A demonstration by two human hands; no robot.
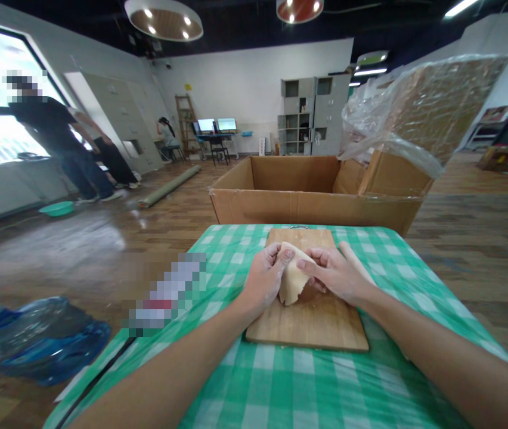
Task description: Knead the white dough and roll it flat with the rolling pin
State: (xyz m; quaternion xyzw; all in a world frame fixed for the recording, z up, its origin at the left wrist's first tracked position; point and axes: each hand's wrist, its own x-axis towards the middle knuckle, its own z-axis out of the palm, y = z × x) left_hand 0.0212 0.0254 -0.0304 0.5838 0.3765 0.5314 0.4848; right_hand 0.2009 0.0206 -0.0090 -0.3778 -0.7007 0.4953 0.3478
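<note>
A pale, flattened piece of dough [294,277] hangs between my two hands, its lower edge ragged. My left hand [266,271] pinches its left side, thumb in front. On the other side my right hand [332,271] grips the upper right edge, with thumb and fingers pressed together. Both hands are dusted with flour. Beneath them lies a wooden cutting board [307,325], its metal handle at the far end. A pale rolling pin [355,259] rests just beyond my right hand and is partly hidden by it.
A green checked tablecloth [236,381] covers the table. A blurred-out phone-like object [169,295] with a black cable lies on the left. Behind the table stands a large cardboard box [299,205]. A blue water jug [43,339] is on the floor at left. People are farther back.
</note>
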